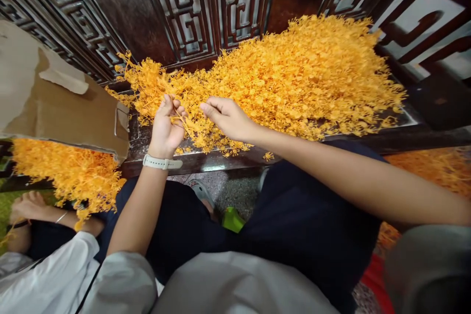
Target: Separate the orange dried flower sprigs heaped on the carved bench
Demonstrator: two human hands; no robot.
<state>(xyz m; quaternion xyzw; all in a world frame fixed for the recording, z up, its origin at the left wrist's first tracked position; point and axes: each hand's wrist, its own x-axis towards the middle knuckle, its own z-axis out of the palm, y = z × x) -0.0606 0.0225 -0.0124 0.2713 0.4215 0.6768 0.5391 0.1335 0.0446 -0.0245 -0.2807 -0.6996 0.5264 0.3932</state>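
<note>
My left hand (168, 130), palm up with a pale watch band on the wrist, pinches a thin orange plastic sprig (180, 118) between thumb and fingers. To its right, my right hand (228, 118) is closed with thumb and forefinger pressed together. Whatever it may hold is too small to make out. Both hands are over the front of a large heap of orange plastic sprigs (294, 78) with small flower-like tips. A looser tangle of orange stems (147, 83) lies just behind my left hand.
The heap rests on a dark carved wooden bench (206, 162) with a latticed back. At left stands a torn cardboard box (84, 108), with more orange sprigs (73, 171) below it. A co-worker's hands (27, 206) show at lower left. A green object (232, 220) lies on the floor.
</note>
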